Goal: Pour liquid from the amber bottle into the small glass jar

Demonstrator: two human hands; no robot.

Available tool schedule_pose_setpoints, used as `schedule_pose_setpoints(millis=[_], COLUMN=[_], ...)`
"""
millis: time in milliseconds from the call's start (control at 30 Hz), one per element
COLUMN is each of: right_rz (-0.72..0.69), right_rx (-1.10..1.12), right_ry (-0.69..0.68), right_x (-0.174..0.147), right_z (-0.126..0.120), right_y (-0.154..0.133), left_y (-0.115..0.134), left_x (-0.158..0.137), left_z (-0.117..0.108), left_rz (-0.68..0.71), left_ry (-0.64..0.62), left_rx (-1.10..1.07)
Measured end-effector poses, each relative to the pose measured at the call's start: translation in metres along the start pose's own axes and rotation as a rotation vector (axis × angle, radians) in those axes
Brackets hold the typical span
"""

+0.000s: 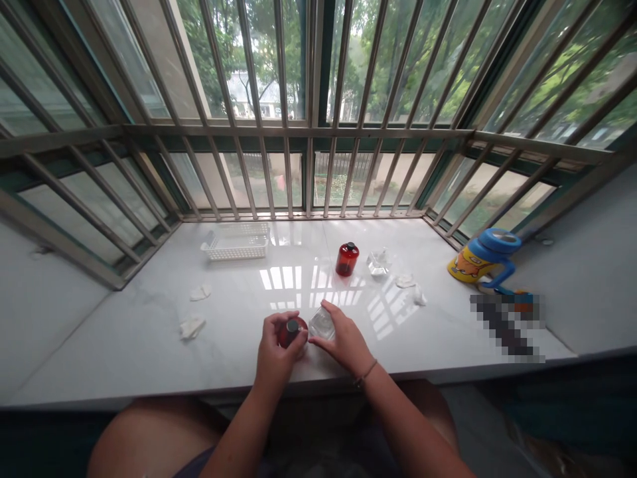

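Note:
Near the front edge of the white marble ledge, my left hand [273,350] is wrapped round a red see-through bottle [285,336] with a black top. My left thumb lies across the bottle's near side. Just to the right, my right hand [348,337] grips a clear faceted container [321,323] between thumb and fingers, close beside the bottle. A similar red bottle [347,261] with a black top stands upright farther back. Next to it is another clear faceted piece [379,263], whose exact kind I cannot make out.
A white plastic basket [236,253] stands at the back left. Crumpled white tissues [192,326] lie on the left, and more tissues [405,281] on the right. A blue-and-yellow jug [484,257] with a handle leans by the right wall, near a blurred-out dark object [502,325]. Barred windows enclose the ledge.

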State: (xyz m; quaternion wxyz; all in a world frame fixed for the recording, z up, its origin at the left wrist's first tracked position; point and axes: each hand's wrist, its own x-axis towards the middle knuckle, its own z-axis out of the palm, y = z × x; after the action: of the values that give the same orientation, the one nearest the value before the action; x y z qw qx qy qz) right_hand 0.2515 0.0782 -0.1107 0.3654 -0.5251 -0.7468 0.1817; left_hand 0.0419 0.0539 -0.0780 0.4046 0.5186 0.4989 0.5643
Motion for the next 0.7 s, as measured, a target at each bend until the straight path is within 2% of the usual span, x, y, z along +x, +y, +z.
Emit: schedule_pose_setpoints(millis=[67, 167, 300, 433, 567, 700], right_rz=[-0.047, -0.082, -0.137, -0.134, -0.062, -0.072], right_rx=[-0.036, -0.054, 0.010, -0.024, -0.154, -0.256], right_ry=[-0.013, 0.069, 0.135, 0.058, -0.084, -0.164], right_x=[0.001, 0.000, 0.003, 0.015, 0.030, 0.040], right_z=[-0.008, -0.020, -0.030, -0.028, -0.022, -0.023], right_y=[-0.003, -0.020, -0.062, -0.102, -0.123, -0.128], left_y=[0.002, 0.004, 0.001, -0.005, -0.010, -0.015], left_x=[0.000, 0.001, 0.001, 0.000, 0.001, 0.002], left_z=[-0.002, -0.005, -0.002, 0.003, 0.003, -0.002], left_rz=[0.005, 0.018, 0.001, -0.043, -0.039, -0.017], left_ry=[-0.024, -0.071, -0.026, -0.011, 0.072, 0.063], left_rx=[0.056, 0.124, 0.013, -0.145, -0.035, 0.055])
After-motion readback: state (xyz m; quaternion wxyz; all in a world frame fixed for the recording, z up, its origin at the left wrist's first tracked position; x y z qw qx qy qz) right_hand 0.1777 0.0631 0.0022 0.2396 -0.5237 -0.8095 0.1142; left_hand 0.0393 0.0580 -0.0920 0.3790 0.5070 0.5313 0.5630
